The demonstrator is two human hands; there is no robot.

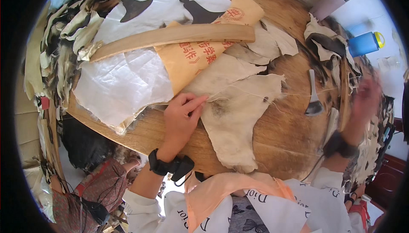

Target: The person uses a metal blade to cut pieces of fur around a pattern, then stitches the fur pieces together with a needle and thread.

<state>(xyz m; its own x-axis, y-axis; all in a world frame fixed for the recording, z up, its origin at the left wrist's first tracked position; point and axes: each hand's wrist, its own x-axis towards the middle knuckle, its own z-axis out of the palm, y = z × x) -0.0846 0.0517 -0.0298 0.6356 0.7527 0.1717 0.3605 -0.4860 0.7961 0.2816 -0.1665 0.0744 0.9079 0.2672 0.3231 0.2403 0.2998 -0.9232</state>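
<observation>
My left hand [182,118] pinches the edge of a pale hide piece [232,133] lying on the wooden board [289,139], at a spot where thin pale thread [223,90] crosses it. The thread stretches right toward my right hand [364,96], which is raised at the board's right side and smeared by motion, so its fingers are unclear. A spoon-like tool with a pale handle [314,101] lies between the hands. Above my left hand are a white sheet [121,84], printed brown paper [179,71] and more pale hide pieces [268,41].
A long wooden strip [170,34] crosses the paper; two dark flat tools [200,11] lie beyond it. A steel flask [330,1] and blue bottle [362,44] stand at back right. Hide scraps [76,28] crowd both sides. Another person's patterned-clothed body [98,186] shows lower left.
</observation>
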